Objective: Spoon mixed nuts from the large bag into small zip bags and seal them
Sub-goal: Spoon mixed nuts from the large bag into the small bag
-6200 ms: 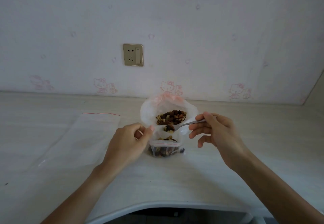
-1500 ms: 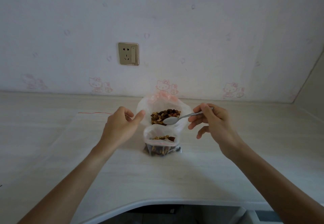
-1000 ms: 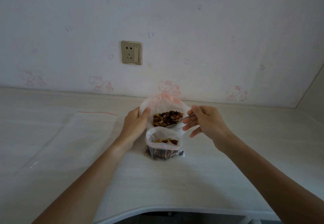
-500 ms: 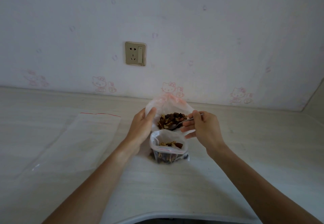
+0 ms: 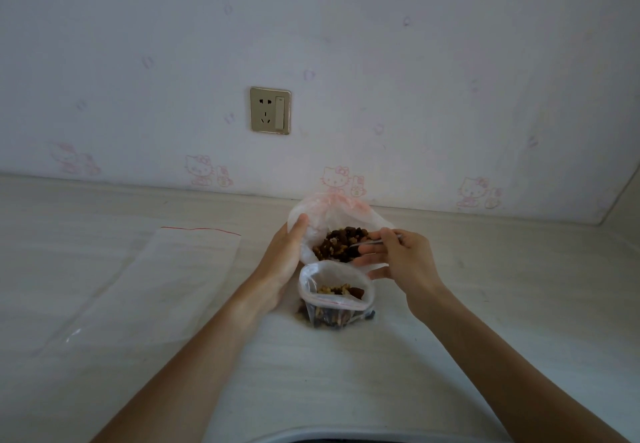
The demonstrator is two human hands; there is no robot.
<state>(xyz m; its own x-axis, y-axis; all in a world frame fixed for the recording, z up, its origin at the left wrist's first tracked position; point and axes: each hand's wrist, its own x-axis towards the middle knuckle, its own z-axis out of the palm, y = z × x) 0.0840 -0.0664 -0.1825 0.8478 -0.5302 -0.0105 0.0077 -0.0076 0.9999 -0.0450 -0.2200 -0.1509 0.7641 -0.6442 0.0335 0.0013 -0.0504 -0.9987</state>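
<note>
Two flimsy clear plastic bags: large bag of mixed nuts (image 5: 337, 224) against the wall, small red-striped zip bag (image 5: 336, 295) standing open just before it, part-filled. Left hand (image 5: 282, 262), fingers straight, steadies the large bag's limp side. Right hand (image 5: 403, 259) pinches a thin metal spoon (image 5: 372, 242), bowl among the nuts (light, loose; likely to spill).

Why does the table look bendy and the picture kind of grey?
Head view: the wide lens bows the table edge; light is dim and soft, shadows faint; a small shine on the flat empty bag; the nuts look a bit fuzzy.
</note>
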